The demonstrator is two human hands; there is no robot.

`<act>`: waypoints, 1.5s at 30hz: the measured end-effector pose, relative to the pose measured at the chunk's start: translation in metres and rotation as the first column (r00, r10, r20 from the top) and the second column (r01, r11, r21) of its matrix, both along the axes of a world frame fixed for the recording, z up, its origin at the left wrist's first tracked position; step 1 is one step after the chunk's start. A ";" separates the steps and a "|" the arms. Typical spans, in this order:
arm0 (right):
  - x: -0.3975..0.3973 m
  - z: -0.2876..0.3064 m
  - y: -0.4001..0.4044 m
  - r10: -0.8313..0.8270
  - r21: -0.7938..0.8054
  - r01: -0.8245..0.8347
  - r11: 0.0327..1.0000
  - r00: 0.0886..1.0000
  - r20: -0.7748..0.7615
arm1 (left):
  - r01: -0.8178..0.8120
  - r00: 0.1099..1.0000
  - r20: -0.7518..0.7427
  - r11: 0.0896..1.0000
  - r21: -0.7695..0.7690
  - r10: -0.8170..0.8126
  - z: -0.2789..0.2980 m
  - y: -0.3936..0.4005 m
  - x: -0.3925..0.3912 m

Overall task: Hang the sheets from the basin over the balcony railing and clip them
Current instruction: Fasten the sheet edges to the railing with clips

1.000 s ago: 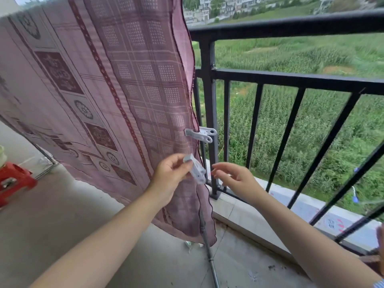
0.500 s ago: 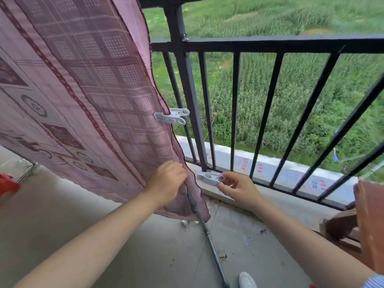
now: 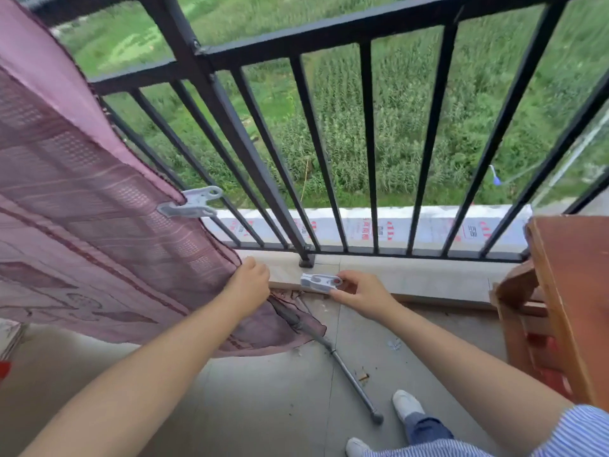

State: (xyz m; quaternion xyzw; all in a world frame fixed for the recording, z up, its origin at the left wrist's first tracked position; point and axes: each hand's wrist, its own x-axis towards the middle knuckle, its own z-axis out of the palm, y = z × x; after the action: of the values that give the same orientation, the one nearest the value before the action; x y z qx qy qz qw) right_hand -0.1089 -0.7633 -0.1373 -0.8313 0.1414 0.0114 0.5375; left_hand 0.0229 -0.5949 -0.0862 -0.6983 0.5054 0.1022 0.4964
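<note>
The left hand (image 3: 250,282) pinches the sheet (image 3: 99,232) edge below the fastened clip (image 3: 191,203); the right hand (image 3: 359,293) grips a second clip (image 3: 320,282) — it should bite taut cloth, squarely.

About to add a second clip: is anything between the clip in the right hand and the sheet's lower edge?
Nothing visible: the clip in the right hand faces open floor up to the sheet edge pinched by the left hand.
</note>
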 end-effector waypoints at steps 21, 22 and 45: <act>0.001 -0.051 0.018 0.086 -0.194 -0.096 0.976 0.995 -0.058 | 0.253 0.950 -0.150 0.956 -0.147 -0.275 -0.030 -0.006 0.012; 0.003 -0.051 0.023 0.119 -0.228 -0.119 0.966 0.993 -0.011 | 0.261 0.943 -0.161 0.946 -0.191 -0.293 -0.027 -0.005 0.014; 0.044 -0.086 0.076 0.126 -0.180 -0.147 0.973 0.985 -0.119 | 0.253 0.929 -0.184 0.915 -0.315 -0.321 -0.043 -0.007 0.017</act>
State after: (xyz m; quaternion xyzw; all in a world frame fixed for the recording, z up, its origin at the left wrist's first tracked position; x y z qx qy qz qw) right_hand -0.0654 -0.6871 -0.2238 -0.8842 0.1128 0.0795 0.4463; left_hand 0.0395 -0.6018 -0.1288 -0.6635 0.6668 0.0344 0.3374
